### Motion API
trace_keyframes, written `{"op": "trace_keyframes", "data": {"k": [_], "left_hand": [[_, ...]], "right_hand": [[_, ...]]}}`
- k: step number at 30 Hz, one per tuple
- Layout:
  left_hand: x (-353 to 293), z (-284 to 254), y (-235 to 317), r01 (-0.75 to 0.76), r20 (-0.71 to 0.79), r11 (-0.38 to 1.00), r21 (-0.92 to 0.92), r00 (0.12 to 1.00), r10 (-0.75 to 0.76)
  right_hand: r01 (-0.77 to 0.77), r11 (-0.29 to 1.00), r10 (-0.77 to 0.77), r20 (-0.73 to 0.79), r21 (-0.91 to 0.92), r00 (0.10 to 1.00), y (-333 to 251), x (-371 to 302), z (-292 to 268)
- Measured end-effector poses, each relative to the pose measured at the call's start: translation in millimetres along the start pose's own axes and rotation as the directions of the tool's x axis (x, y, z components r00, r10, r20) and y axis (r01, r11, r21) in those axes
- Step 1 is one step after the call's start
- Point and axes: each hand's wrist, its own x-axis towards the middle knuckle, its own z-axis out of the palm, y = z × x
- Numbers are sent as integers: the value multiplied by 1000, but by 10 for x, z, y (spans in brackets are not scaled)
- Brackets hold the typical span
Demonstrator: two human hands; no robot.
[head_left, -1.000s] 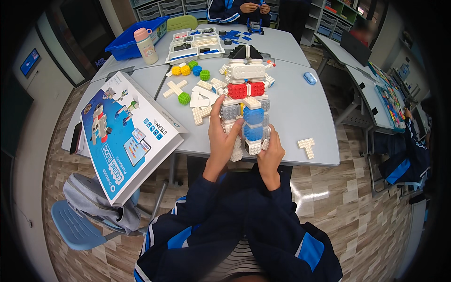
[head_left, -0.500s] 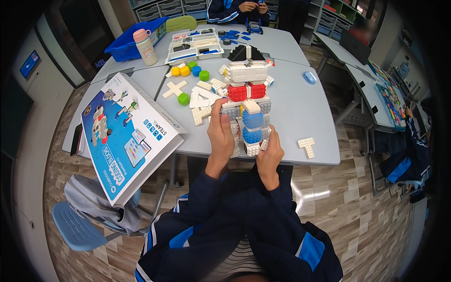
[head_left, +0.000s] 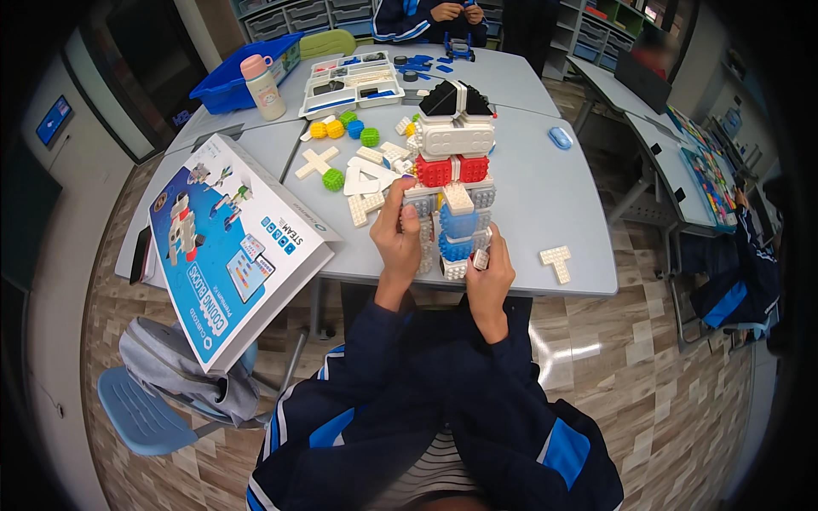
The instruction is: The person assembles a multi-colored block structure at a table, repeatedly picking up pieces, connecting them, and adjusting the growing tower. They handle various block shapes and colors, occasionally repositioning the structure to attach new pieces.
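Note:
A tall building-block model [head_left: 457,138] stands upright near the table's front edge. It has black pieces on top, a white block under them, a red band, then blue and grey blocks lower down. My left hand [head_left: 398,247] is wrapped round its left side, thumb toward me. Low on its right side, my right hand [head_left: 492,285] pinches a small white block [head_left: 481,258] against the model; whether that block is joined to it I cannot tell. A white T-shaped block [head_left: 555,261] lies to the right of my right hand.
Left of the model lie loose white pieces [head_left: 366,180] and several coloured knobbly blocks [head_left: 369,136]. A large box [head_left: 243,247] overhangs the left edge. Farther back are a parts tray [head_left: 354,85], a bottle [head_left: 266,95] and a blue bin [head_left: 226,88]. Another person's hands [head_left: 456,12] work opposite.
The model has shifted slightly, its top moving a little to the right. The small white block at my right fingertips shows more clearly. Both hands keep their hold.

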Motion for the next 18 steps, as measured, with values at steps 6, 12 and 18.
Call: {"op": "trace_keyframes", "data": {"k": [6, 12, 18], "left_hand": [[-15, -23, -20, -55, 21, 998, -5, 998, 55], [-104, -11, -20, -61, 93, 989, -134, 993, 74], [-110, -31, -102, -112, 147, 982, -152, 980, 134]], "right_hand": [[-65, 996, 61, 68, 62, 996, 65, -11, -99], [-159, 962, 140, 99, 222, 985, 130, -4, -190], [-316, 894, 259, 209, 318, 943, 130, -7, -229]]}}
